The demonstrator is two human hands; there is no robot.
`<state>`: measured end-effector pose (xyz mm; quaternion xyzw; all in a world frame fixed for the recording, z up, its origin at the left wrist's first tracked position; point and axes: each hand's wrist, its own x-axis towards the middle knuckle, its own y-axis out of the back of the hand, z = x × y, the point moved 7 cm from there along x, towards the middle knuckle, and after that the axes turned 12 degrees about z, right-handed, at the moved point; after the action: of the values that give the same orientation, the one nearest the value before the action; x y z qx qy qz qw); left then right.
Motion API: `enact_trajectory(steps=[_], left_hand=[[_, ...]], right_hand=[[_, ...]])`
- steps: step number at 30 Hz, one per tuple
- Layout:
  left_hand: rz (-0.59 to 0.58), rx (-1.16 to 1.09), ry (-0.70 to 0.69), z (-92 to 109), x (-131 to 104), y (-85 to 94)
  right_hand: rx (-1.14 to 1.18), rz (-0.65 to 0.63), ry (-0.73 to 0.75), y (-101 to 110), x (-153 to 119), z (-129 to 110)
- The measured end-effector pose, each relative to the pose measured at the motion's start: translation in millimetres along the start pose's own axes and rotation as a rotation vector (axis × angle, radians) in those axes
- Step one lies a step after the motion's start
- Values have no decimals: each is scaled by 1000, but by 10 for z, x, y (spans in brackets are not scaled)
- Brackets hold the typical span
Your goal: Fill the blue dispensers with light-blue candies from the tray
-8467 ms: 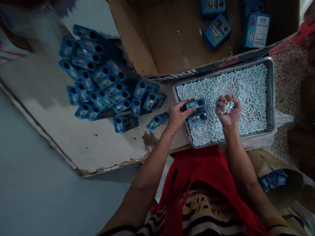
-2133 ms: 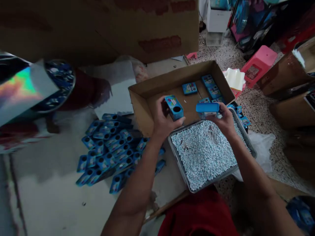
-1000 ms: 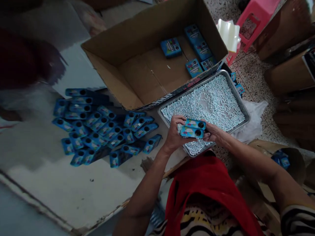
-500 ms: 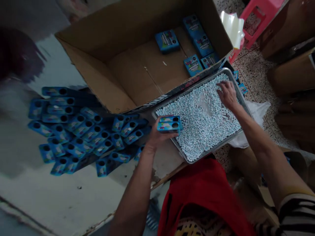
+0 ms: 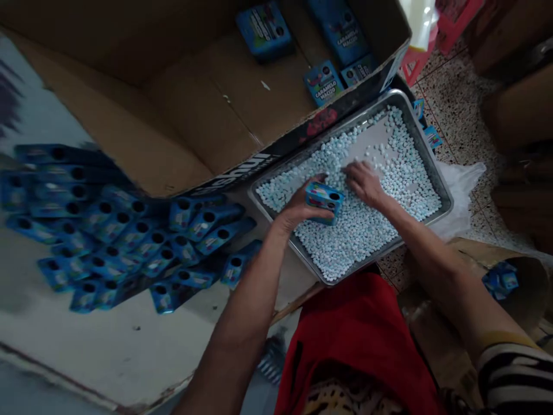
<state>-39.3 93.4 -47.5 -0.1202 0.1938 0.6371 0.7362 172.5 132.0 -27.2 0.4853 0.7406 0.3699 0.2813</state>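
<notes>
A shallow metal tray [image 5: 447, 199] holds a layer of small pale blue and white candies [image 5: 363, 236]. Over its left part, my left hand [image 5: 298, 204] is closed around a blue candy box [image 5: 324, 199] with a dark round hole on its upturned end. Just right of the box, my right hand [image 5: 365, 181] dips into the candies, its fingers bent and bunched against a heap of them. The fingertips are partly hidden among the candies. Pale tray bottom shows behind that hand.
A large open cardboard box [image 5: 173, 115] stands along the tray's far side, with several blue boxes [image 5: 324, 83] inside. Many more blue boxes [image 5: 116, 230] lie packed on the table [image 5: 181, 340] at left. A plastic bag [image 5: 460, 190] and a pink stool [image 5: 458, 26] are at right.
My right hand has swept leftward through the candies from the tray's right end, baring some tray bottom. My left hand has brought the box rightward, farther over the tray. The view has shifted.
</notes>
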Motion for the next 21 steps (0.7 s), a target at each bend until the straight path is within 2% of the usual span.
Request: enact_trajectory(steps=[2, 3, 6, 8, 12, 16, 19, 21], left_hand=[[27, -24, -4, 1, -191, 34], [66, -60, -16, -8, -303, 87], [187, -174, -9, -124, -640, 208], [227, -224, 26, -246, -795, 144], [216, -350, 74, -434, -829, -280], [98, -407, 135, -507, -679, -737], [40, -465, 121, -416, -605, -930], [-25, -477, 7, -227, -600, -975]], right_hand=[[133, 5, -29, 69, -334, -122], [155, 67, -92, 143, -504, -97], [20, 340, -435, 323, -1014, 180], [-85, 404, -596, 246, -1250, 266], [-19, 392, -626, -135, -1274, 64], [270, 468, -598, -257, -1148, -118], [569, 557, -690, -260, -1111, -30], [848, 644, -847, -324, -1098, 92]])
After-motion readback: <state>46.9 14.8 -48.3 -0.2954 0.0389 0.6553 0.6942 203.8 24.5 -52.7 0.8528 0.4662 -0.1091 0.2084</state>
